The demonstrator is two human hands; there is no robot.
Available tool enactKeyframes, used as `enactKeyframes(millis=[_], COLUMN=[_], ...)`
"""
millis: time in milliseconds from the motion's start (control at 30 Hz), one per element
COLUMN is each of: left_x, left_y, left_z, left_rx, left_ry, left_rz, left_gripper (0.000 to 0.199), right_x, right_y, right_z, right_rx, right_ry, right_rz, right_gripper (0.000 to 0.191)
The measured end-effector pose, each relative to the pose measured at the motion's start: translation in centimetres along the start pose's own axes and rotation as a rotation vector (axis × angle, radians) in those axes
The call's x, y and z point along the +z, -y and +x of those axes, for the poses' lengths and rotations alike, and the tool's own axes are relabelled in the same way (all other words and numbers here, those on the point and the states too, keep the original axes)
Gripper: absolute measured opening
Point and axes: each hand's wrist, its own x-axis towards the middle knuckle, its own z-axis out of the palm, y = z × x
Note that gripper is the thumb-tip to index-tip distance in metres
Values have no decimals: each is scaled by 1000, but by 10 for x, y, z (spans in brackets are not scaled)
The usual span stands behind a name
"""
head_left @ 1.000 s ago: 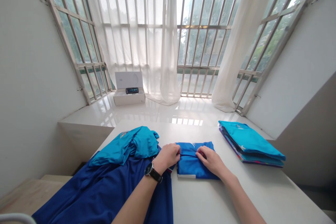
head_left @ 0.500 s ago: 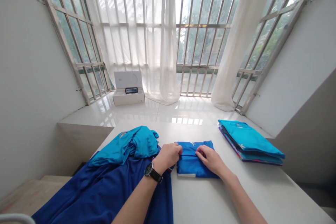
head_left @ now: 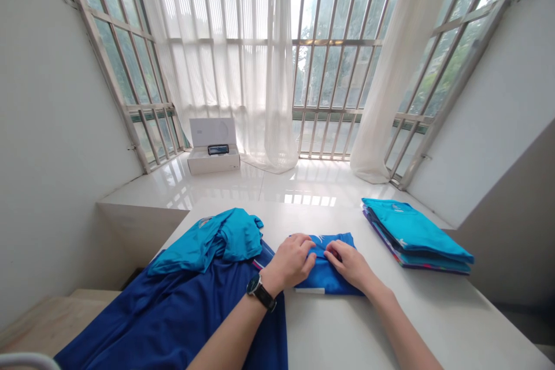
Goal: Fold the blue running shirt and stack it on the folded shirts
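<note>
Now that your left hand has slid inward onto the folded blue jersey on the white table, it and your right hand both press the top fold, though whether either pinches the cloth cannot be told.

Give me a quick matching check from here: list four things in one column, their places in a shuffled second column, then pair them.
Things
1. Folded blue shirt
2. Stack of folded shirts
3. Open white box
4. Watch

Places
A. On the shiny white surface beside the curtains
B. Under the left hand and right hand
C. On the left wrist
D. On the right side of the table

Pairs: 1-B, 2-D, 3-A, 4-C
</note>
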Motion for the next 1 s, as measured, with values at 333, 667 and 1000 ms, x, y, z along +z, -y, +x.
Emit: enactKeyframes(millis=[333,667,1000], left_x=[33,33,16], left_y=[-7,-10,-9], left_z=[-12,-13,-16], left_rx=[53,-79,-142], left_ry=[168,172,259], left_rz=[122,93,85], left_gripper=[63,73,69], right_x=[-2,31,32], right_y=[5,-10,-13], right_z=[-1,-2,-9], right_rx=[-28,52,300], right_ry=[-40,10,2], right_rz=[-89,-298,-373], right_gripper=[31,65,89])
